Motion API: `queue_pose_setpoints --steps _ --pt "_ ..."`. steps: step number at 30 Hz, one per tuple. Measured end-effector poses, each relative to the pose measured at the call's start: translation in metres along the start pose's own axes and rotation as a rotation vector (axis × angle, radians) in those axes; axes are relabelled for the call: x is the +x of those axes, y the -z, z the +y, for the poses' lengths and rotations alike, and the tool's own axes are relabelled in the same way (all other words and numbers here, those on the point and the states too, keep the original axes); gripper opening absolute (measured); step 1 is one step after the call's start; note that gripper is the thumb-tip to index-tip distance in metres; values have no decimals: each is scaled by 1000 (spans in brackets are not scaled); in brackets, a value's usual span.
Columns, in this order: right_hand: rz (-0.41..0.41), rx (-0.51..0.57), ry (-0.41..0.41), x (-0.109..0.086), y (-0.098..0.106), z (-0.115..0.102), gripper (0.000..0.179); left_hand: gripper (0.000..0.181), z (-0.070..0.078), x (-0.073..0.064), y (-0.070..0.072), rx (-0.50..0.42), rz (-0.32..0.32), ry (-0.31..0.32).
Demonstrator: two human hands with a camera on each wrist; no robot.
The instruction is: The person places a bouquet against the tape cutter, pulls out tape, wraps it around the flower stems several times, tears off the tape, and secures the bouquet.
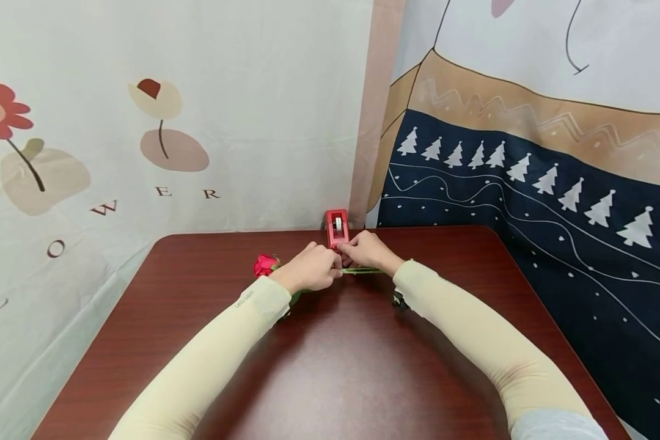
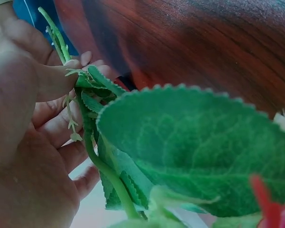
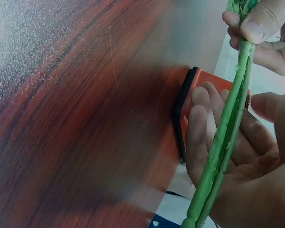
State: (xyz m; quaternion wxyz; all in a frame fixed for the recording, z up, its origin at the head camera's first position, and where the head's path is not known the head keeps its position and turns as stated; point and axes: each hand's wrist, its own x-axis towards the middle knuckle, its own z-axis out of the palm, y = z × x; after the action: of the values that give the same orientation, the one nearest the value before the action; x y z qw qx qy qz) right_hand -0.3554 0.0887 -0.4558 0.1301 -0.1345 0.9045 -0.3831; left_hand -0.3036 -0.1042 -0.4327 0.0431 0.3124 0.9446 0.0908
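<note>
Two green flower stems (image 1: 365, 270) lie side by side in front of a red tape dispenser (image 1: 337, 226) at the table's far edge. My left hand (image 1: 310, 269) pinches the stems (image 2: 104, 171) between thumb and fingers, just below the toothed leaves (image 2: 194, 147). A red rose head (image 1: 265, 264) sticks out to its left. My right hand (image 1: 365, 250) reaches to the dispenser (image 3: 199, 85), its fingers (image 3: 202, 118) fairly straight and touching the red body. The stems (image 3: 228, 137) cross its palm with the thumb held apart. The left hand's fingertips (image 3: 261, 21) show at the top.
The dark red wooden table (image 1: 330, 366) fills the near view. Printed cloth hangs behind it, a flower pattern on the left (image 1: 88, 153) and a tree pattern on the right (image 1: 555, 183). The dispenser stands against the back corner.
</note>
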Motion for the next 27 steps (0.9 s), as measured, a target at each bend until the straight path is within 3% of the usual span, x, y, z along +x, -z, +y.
queue_pose_setpoints --steps 5,11,27 --pt "22 -39 14 2 0 -2 36 15 -3 1 -1 1 3 -7" --pt "69 -171 98 5 0 -1 40 16 -6 3 -3 12 22 -19" --pt "69 -317 176 7 1 0 38 13 0 2 0 18 14 -16"
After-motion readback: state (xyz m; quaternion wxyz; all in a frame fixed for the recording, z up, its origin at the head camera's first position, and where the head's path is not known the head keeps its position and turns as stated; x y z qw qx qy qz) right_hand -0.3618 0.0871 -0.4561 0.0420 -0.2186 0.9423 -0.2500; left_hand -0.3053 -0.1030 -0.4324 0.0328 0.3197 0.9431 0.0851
